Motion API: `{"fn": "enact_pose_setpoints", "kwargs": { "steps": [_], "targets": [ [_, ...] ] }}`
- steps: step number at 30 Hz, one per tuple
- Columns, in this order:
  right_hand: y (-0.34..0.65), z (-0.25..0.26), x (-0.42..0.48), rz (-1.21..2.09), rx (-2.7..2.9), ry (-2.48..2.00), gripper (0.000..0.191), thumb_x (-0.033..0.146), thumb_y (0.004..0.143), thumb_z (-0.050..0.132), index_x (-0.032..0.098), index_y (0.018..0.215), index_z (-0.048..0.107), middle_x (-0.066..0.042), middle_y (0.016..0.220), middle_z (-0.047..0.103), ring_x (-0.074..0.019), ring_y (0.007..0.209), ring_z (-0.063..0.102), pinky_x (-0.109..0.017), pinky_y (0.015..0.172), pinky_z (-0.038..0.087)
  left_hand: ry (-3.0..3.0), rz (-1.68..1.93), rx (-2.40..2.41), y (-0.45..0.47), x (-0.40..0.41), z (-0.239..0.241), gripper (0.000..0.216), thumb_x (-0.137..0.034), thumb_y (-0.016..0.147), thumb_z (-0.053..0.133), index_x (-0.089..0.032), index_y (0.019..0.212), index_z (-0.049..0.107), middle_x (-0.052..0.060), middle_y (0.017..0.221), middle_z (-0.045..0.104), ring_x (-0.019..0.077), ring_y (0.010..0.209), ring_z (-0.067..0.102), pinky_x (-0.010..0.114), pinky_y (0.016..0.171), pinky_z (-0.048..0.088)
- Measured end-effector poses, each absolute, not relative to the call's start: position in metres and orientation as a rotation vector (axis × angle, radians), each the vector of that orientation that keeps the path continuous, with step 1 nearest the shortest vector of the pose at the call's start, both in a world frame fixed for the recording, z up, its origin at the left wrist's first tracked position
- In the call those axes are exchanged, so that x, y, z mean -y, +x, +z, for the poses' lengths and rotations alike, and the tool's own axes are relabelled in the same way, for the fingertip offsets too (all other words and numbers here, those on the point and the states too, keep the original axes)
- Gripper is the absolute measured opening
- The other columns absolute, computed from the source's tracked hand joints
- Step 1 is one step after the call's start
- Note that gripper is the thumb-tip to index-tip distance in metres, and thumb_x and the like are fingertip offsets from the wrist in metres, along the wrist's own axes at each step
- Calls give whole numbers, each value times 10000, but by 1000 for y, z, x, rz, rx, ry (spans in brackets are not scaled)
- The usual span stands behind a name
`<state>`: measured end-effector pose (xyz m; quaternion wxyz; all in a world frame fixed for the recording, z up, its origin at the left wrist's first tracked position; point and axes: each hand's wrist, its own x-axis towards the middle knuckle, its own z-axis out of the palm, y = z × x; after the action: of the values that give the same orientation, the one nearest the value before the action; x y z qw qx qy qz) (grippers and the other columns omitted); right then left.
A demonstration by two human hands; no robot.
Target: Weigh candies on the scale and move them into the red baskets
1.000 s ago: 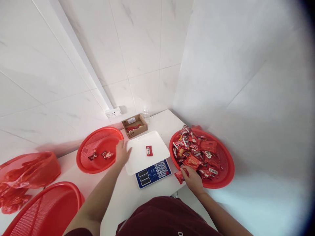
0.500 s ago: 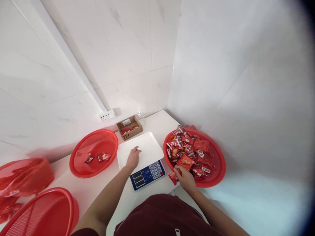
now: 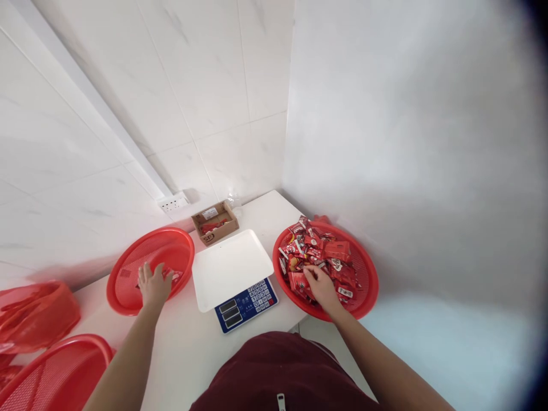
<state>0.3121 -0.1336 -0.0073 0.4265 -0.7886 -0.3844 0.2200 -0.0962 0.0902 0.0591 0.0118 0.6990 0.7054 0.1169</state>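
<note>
My left hand [image 3: 154,283] hovers over the near side of the left red basket [image 3: 128,257], fingers spread and holding nothing. A few red packets [image 3: 174,275] lie in that basket, partly hidden by the hand. My right hand [image 3: 320,285] reaches into the right red basket [image 3: 369,274], with its fingers curled onto a red snack packet [image 3: 299,281] in the pile [image 3: 329,254]. Between the two baskets stands a scale with a bare white pan [image 3: 231,267] and a blue keypad [image 3: 246,302].
Behind the scale are a small open cardboard box [image 3: 214,221], a clear bottle [image 3: 234,201] and a wall socket [image 3: 173,202]. At the far left sit another red basket [image 3: 55,371] and a red bag [image 3: 34,311]. Walls close the table's back and right.
My left hand went to the scale pan, then swung left over the left basket; the red packet is gone from the pan. My right hand moved from the basket's rim into the pile.
</note>
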Motion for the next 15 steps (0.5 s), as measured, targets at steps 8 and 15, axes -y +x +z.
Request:
{"fn": "enact_pose_setpoints", "kwargs": {
  "steps": [8, 15],
  "targets": [
    [374, -6, 74, 343, 1245, -2263, 579, 353, 786, 536, 160, 1327, 458, -160, 1474, 322, -350, 1360, 228, -541, 1058, 234, 2542, 332, -1642, 5, -17, 17, 336, -298, 854, 510, -185, 1163, 580, 145, 1452, 341, 330, 1392, 173, 498, 1099, 236],
    [347, -19, 95, 421, 1644, -2249, 376, 327, 814, 520, 264, 1179, 583, -82, 1342, 503, -276, 1257, 396, -518, 1047, 245, 2558, 484, -1291, 35, 25, 5, 299, -283, 866, 493, -242, 1149, 580, 102, 1442, 370, 321, 1381, 217, 556, 1071, 264]
  ]
}}
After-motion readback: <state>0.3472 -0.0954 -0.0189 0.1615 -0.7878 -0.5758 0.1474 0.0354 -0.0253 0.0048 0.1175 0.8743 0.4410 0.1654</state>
